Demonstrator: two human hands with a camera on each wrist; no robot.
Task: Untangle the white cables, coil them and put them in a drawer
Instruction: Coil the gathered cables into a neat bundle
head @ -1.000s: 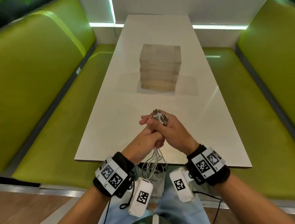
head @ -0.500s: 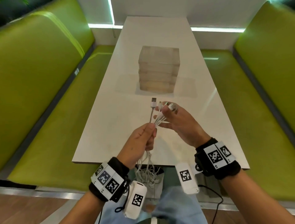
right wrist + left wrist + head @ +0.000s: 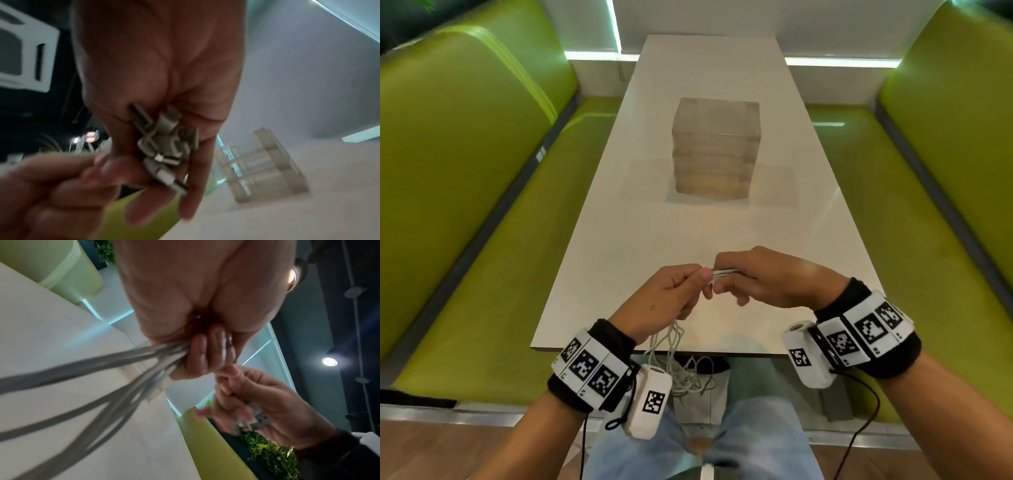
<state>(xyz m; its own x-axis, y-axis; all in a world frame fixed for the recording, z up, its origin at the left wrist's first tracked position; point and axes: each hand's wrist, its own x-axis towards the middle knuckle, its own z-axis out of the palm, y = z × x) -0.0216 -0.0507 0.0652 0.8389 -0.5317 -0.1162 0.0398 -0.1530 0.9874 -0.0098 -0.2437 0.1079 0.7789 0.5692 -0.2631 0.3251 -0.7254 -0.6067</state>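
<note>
I pinch the cables (image 3: 726,272) taut between my left hand (image 3: 671,294) and right hand (image 3: 767,279), plugs (image 3: 166,149) gathered in the right palm so the tangle hangs free below the worktop (image 3: 709,219)

Bright strip lights (image 3: 599,54) are glowing behind the glossy table (image 3: 808,219), which is showing glare; wrist views are blurring, edges bending outward.
</note>
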